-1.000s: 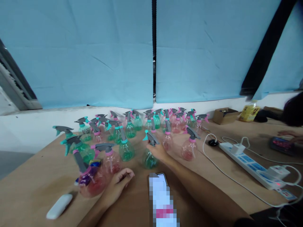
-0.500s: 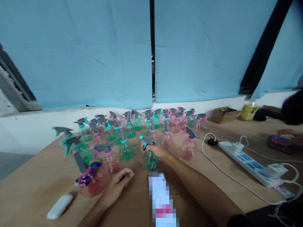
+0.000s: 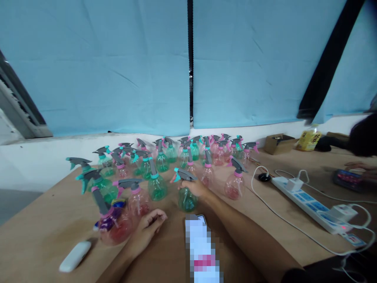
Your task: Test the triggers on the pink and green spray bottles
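Note:
Gripped around the neck by my right hand (image 3: 196, 188) is a green spray bottle (image 3: 187, 200) with a grey and turquoise spray head; one finger pokes out past the trigger. The bottle is upright, just behind a phone (image 3: 196, 236). My left hand (image 3: 151, 223) rests on the table, palm up with loosely curled fingers and nothing in it. Beside it are a pink spray bottle (image 3: 139, 202) and a nearer pink spray bottle (image 3: 118, 228), with a purple and blue item partly hidden behind its neck.
Several pink and green spray bottles (image 3: 157, 186) stand across the table (image 3: 59, 208). A white oblong case (image 3: 75, 256) lies front left. On the right are a power strip (image 3: 309, 204) with cables, a cardboard box (image 3: 279, 144), a yellow-labelled bottle (image 3: 308, 138) and another person's hand (image 3: 363, 169).
A finger of my right hand has stretched forward from the trigger of the green spray bottle. The bottle has shifted very slightly. My left hand stays where it was.

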`<state>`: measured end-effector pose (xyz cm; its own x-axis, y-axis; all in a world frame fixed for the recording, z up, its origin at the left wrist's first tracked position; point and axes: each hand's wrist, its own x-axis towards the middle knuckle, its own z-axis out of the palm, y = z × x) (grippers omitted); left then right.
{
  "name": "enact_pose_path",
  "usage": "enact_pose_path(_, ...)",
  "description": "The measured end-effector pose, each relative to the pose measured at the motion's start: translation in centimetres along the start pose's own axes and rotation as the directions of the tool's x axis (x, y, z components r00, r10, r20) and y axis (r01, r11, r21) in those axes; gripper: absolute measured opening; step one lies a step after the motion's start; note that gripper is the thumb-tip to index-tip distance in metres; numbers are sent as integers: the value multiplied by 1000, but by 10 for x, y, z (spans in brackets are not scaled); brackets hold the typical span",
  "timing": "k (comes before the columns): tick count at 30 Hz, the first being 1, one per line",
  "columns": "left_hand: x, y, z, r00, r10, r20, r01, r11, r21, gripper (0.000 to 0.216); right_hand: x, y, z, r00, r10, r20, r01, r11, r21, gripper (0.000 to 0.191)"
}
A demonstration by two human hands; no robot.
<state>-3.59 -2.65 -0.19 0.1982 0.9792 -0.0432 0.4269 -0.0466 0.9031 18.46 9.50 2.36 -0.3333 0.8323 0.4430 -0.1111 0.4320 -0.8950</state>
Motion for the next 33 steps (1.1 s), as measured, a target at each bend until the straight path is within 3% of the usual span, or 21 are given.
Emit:
enact_pose_path(3, 2, -5, 0, 1000, 1, 3, -1, 1000, -24, 39, 1, 2, 0, 1000, 13, -18, -13, 999, -44, 23)
enact_pose_path(9, 4, -10, -2, 999, -23, -25, 20, 991, -129, 45, 0, -2, 3, 999, 17, 32, -21, 991, 129, 21)
enact_pose_path(12, 5, -7, -3, 998, -50, -48, 41, 984, -173, 48, -1, -4, 2, 999, -6, 49, 2, 997, 80, 19)
enact_pose_path(16, 4, -1, -2, 994, -92, -62, 79, 980, -185, 52, -1, -4, 1, 999, 2, -33, -3, 999, -35, 17)
enact_pose_path(22, 3, 0, -1, 995, -69, -73, 53, 978, -202, 49, 0, -6, 4, 999, 48, -21, -48, 999, 26, 20)
enact_pose_path(27, 3, -2, -1, 997, -60, -58, 47, 979, -198, 47, 2, 0, 3, 1000, 6, 7, -6, 1000, 11, 23)
enact_pose_path(33, 1, 4, -1, 995, -74, -61, 59, 974, -219, 48, 4, 3, 11, 999, 35, 3, -35, 996, 85, 15)
